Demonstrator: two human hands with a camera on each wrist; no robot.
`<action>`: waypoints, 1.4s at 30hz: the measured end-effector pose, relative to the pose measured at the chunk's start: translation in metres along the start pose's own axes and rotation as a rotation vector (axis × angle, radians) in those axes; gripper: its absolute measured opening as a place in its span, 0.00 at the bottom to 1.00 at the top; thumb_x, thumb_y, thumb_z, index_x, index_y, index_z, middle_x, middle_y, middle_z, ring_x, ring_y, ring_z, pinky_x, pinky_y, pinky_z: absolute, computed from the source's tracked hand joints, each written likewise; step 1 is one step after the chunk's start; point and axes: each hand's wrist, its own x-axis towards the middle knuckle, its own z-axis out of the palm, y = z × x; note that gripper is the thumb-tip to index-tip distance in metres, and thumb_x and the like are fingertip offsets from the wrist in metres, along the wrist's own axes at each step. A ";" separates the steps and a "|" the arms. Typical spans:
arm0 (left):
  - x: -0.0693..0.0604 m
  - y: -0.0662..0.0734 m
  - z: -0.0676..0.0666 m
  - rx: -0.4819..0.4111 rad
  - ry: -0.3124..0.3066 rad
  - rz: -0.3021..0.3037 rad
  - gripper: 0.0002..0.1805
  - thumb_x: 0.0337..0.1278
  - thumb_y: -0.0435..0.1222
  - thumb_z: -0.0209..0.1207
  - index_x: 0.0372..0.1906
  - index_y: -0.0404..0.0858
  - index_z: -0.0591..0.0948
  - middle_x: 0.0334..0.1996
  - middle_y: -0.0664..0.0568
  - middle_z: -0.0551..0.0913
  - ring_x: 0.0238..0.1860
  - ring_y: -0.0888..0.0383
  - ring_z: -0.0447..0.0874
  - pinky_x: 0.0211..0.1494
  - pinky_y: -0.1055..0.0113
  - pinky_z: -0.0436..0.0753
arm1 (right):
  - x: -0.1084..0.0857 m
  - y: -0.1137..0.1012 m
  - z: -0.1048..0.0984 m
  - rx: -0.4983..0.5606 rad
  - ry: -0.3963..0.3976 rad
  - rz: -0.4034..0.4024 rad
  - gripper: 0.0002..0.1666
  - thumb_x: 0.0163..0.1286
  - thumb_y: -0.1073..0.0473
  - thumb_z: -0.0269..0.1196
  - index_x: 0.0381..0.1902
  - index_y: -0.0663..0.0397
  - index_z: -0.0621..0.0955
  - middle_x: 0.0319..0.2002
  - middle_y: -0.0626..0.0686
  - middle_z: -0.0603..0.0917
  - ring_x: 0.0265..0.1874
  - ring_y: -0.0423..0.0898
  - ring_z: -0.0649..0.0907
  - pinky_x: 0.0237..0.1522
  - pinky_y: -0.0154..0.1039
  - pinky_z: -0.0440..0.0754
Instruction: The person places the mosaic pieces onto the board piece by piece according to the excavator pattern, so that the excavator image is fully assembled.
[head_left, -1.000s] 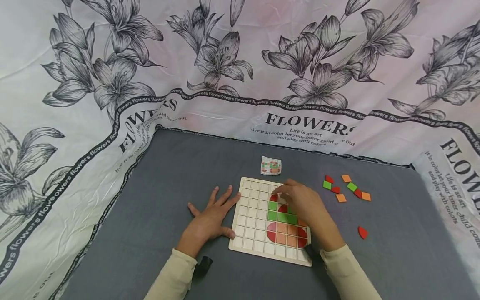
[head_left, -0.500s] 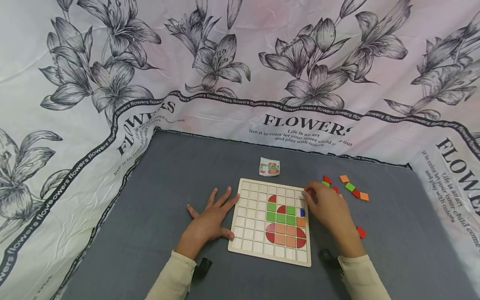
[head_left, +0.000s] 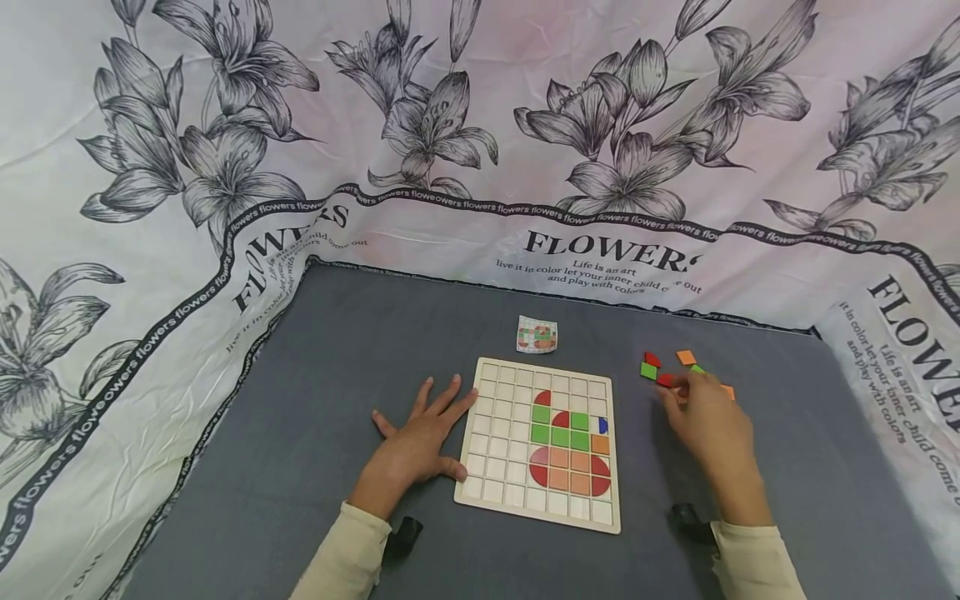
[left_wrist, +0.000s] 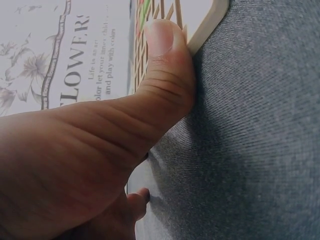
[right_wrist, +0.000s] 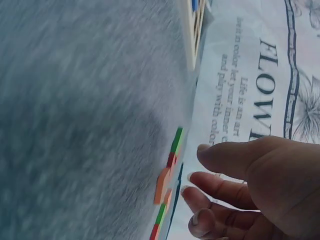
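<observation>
My right hand (head_left: 712,425), seen from above, hung loosely bent and empty over loose tiles (head_left: 649,371) right of the board (head_left: 520,431); a careless brush could have scattered them. My left hand (head_left: 411,446) lay spread at the board's left edge. From the left wrist, my thumb (left_wrist: 167,60) rested on pale wood; a shove could have slid it across grainy cloth (left_wrist: 260,125). From the right wrist, thin, flat tiles lay near my fingertips (right_wrist: 204,148).

The gridded board (head_left: 519,431) is pale; loose tiles (head_left: 648,371) red, green, orange; tabletop (head_left: 322,392) grey.
</observation>
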 end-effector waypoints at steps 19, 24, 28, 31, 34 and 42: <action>0.002 -0.001 0.000 0.007 -0.003 0.002 0.65 0.39 0.49 0.82 0.86 0.59 0.59 0.87 0.57 0.49 0.87 0.42 0.35 0.59 0.07 0.31 | 0.002 0.015 0.002 -0.025 -0.044 0.045 0.22 0.73 0.51 0.70 0.53 0.64 0.86 0.49 0.68 0.82 0.43 0.70 0.84 0.32 0.66 0.80; 0.002 -0.002 0.001 0.002 -0.008 0.000 0.65 0.39 0.48 0.82 0.86 0.60 0.59 0.87 0.57 0.48 0.87 0.42 0.33 0.59 0.07 0.31 | 0.006 0.013 0.008 -0.012 -0.044 0.007 0.20 0.73 0.55 0.70 0.53 0.66 0.86 0.45 0.66 0.82 0.38 0.62 0.84 0.31 0.64 0.81; 0.002 -0.002 0.001 -0.003 -0.008 0.000 0.65 0.39 0.48 0.82 0.86 0.60 0.59 0.87 0.57 0.48 0.87 0.42 0.33 0.59 0.07 0.30 | 0.007 0.010 0.011 0.011 -0.061 -0.026 0.20 0.70 0.58 0.70 0.52 0.69 0.85 0.44 0.66 0.85 0.37 0.59 0.83 0.35 0.62 0.82; 0.000 -0.002 0.000 -0.008 -0.006 0.002 0.65 0.39 0.48 0.82 0.86 0.59 0.59 0.87 0.57 0.49 0.87 0.42 0.33 0.59 0.07 0.30 | 0.007 0.005 0.013 0.030 -0.079 -0.058 0.20 0.70 0.59 0.70 0.52 0.70 0.85 0.45 0.66 0.88 0.38 0.59 0.85 0.40 0.63 0.83; 0.000 -0.001 -0.001 -0.011 -0.007 0.002 0.64 0.39 0.48 0.82 0.86 0.59 0.59 0.87 0.57 0.49 0.87 0.42 0.34 0.59 0.07 0.30 | 0.006 -0.003 0.015 0.039 -0.079 -0.094 0.21 0.70 0.59 0.71 0.53 0.70 0.85 0.47 0.67 0.88 0.41 0.60 0.85 0.44 0.64 0.84; 0.000 -0.001 0.000 -0.004 -0.015 -0.002 0.64 0.40 0.49 0.81 0.86 0.59 0.59 0.87 0.57 0.48 0.87 0.43 0.33 0.59 0.07 0.30 | 0.004 -0.027 0.015 0.044 -0.059 -0.166 0.18 0.71 0.58 0.71 0.53 0.65 0.87 0.49 0.65 0.86 0.48 0.62 0.84 0.49 0.64 0.83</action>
